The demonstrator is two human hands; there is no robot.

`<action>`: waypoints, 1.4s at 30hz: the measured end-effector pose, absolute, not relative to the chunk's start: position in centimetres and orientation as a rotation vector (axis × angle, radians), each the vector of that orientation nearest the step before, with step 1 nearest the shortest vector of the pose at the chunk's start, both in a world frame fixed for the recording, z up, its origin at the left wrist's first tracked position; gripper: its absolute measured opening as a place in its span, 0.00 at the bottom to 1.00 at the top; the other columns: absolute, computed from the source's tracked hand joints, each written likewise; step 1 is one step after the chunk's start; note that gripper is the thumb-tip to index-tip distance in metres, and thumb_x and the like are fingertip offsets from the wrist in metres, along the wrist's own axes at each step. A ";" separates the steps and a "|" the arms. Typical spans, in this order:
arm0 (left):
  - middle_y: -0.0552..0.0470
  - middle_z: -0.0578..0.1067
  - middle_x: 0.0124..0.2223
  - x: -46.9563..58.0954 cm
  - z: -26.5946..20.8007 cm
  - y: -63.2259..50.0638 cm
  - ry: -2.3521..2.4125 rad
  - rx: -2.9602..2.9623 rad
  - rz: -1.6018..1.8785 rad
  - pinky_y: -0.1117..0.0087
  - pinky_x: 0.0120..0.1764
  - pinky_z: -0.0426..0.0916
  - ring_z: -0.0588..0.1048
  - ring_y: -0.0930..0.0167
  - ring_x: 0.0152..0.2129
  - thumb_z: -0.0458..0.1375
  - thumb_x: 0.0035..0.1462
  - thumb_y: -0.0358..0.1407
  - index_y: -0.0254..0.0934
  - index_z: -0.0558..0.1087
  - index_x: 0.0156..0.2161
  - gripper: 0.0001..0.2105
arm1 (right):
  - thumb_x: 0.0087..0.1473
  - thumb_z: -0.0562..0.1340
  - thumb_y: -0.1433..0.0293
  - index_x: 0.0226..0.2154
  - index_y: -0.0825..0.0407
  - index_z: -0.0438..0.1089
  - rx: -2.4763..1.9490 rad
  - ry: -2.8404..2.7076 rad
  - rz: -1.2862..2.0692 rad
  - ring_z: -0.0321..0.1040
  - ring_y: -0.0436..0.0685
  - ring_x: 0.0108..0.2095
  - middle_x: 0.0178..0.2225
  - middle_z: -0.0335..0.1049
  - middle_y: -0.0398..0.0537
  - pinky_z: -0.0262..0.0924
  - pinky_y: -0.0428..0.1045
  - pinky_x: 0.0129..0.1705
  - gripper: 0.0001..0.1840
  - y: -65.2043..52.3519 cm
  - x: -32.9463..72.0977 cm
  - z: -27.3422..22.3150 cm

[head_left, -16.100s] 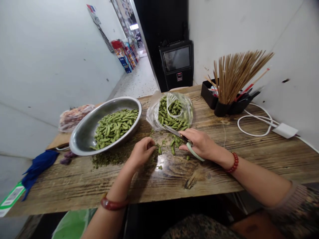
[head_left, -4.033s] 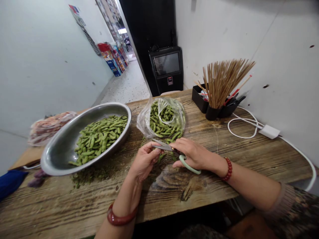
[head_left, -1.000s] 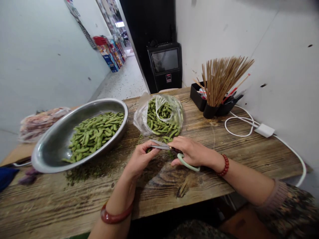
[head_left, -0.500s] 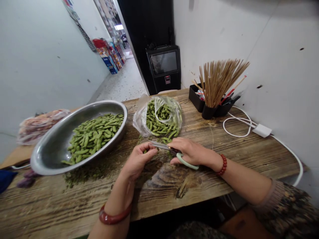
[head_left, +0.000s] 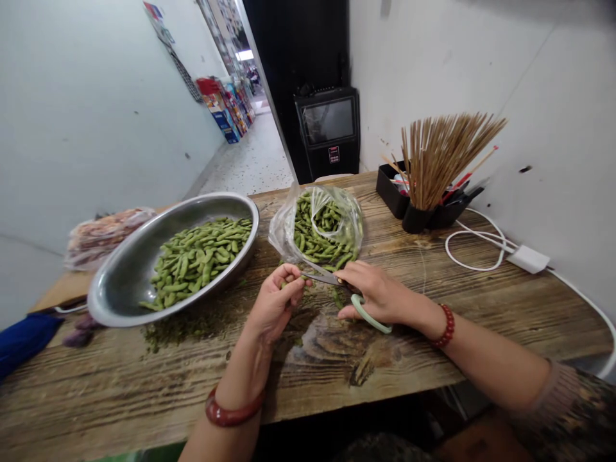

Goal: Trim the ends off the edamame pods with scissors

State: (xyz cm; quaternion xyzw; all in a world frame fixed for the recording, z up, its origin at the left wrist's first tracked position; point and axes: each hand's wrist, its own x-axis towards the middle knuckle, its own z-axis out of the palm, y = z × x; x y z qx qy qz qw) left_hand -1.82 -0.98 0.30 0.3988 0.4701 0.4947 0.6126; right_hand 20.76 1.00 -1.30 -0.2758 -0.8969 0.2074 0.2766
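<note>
While the right hand (head_left: 378, 293) is gripping scissors (head_left: 326, 278), the curled left hand (head_left: 273, 303) is pinching a pod (head_left: 287, 281) right of the bowl (head_left: 128, 260).

This looks like a cramped corner of a small eatery or food shop, to judge by the thick bundle of thin brown wooden sticks (head_left: 440, 160) in a black plastic caddy (head_left: 391, 194) by the far edge of the rough-grained brown wooden table (head_left: 163, 401), and by the wide oval silvery metal basin (head_left: 115, 292), heaped with green bean pods (head_left: 199, 256), towards its left end. Beyond the far edge, brightly coloured printed boxes (head_left: 224, 112) line a speckled pale floor (head_left: 248, 163) leading outward between scuffed whitish walls (head_left: 86, 96).
</note>
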 end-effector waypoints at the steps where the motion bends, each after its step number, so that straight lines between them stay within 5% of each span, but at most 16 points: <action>1: 0.56 0.72 0.24 -1.8 0.3 -1.0 1.088 0.929 1.139 0.81 0.19 0.49 0.60 0.82 0.15 0.66 0.44 0.33 0.36 0.65 0.32 0.13 | 0.48 0.66 0.55 0.49 0.56 0.63 -0.747 -2.410 0.554 0.61 0.60 0.38 0.38 0.65 0.53 0.60 0.54 0.40 0.31 1.0 20.8 -1.3; 17: 0.51 0.74 0.27 -1.4 0.2 -1.4 1.228 1.245 0.929 0.76 0.21 0.54 0.59 0.78 0.17 0.64 0.47 0.39 0.33 0.76 0.32 0.11 | 0.48 0.66 0.55 0.46 0.55 0.65 -0.785 -2.428 0.522 0.62 0.58 0.37 0.37 0.66 0.51 0.60 0.51 0.38 0.28 0.7 20.2 -0.7; 26: 0.53 0.75 0.28 -1.5 0.6 -1.4 1.173 1.037 1.086 0.78 0.19 0.48 0.57 0.82 0.15 0.66 0.44 0.37 0.34 0.74 0.33 0.11 | 0.49 0.67 0.58 0.49 0.55 0.63 -0.811 -2.373 0.498 0.62 0.60 0.40 0.39 0.66 0.53 0.61 0.54 0.41 0.29 1.0 20.4 -1.0; 35: 0.57 0.68 0.20 -1.1 0.1 -1.4 1.217 1.087 1.138 0.78 0.19 0.47 0.55 0.82 0.14 0.65 0.44 0.37 0.31 0.77 0.35 0.13 | 0.47 0.68 0.59 0.50 0.55 0.63 -0.784 -2.432 0.451 0.60 0.59 0.40 0.40 0.65 0.53 0.59 0.53 0.41 0.31 1.0 20.4 -1.0; 42: 0.52 0.76 0.28 -1.3 -0.1 -1.4 1.282 1.337 1.067 0.76 0.23 0.56 0.64 0.76 0.19 0.63 0.46 0.36 0.35 0.79 0.33 0.08 | 0.47 0.69 0.61 0.50 0.54 0.63 -0.808 -2.455 0.482 0.60 0.59 0.40 0.40 0.66 0.52 0.59 0.52 0.41 0.30 0.6 20.4 -0.7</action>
